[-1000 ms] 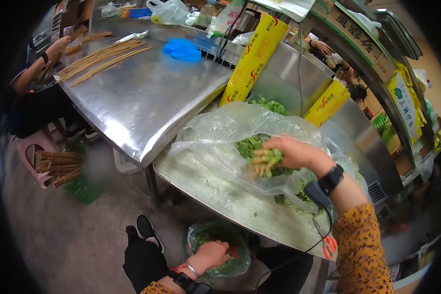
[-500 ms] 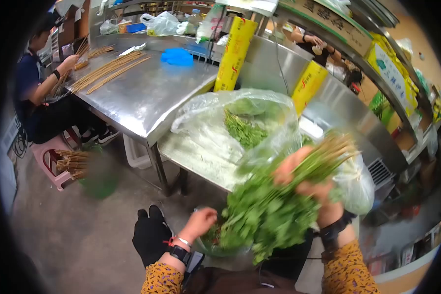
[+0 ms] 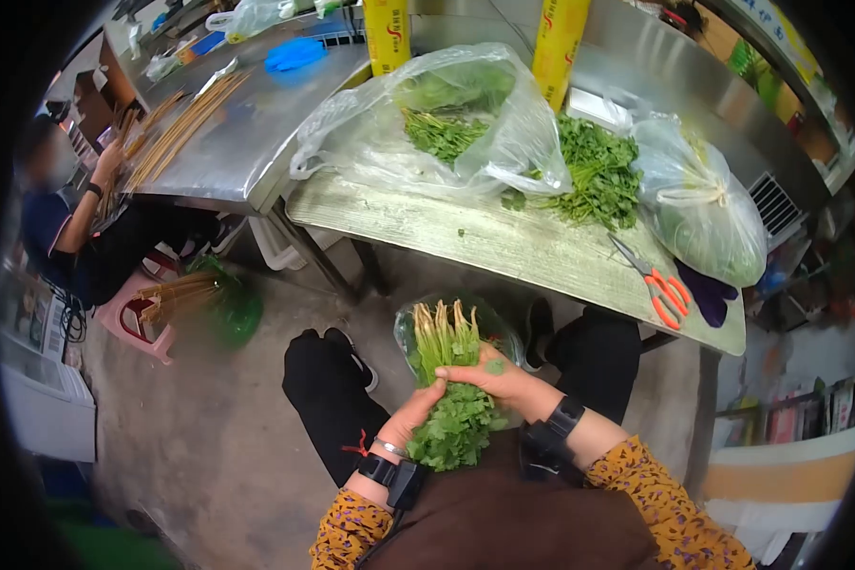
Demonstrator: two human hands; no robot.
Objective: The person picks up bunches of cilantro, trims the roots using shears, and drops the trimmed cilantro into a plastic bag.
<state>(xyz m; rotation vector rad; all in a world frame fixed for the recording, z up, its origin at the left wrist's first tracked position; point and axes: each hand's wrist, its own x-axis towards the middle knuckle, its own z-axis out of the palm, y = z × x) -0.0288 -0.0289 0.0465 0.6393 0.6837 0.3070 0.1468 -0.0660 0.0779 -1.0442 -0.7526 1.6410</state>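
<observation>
Green and leafy, the bunch (image 3: 457, 426) at lower centre is clasped by the left hand (image 3: 416, 414) and right hand (image 3: 505, 378), pale stem ends (image 3: 445, 328) up: seemingly an aligning step, the next move calling for an even grip. The clear plastic (image 3: 406, 328) behind is mostly hidden.

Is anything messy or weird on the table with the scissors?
A little: a green scrap lies loose on the pale tabletop, away from the leafy greens. The scissors have their orange handles close to its front edge, so they might get knocked off.
</observation>
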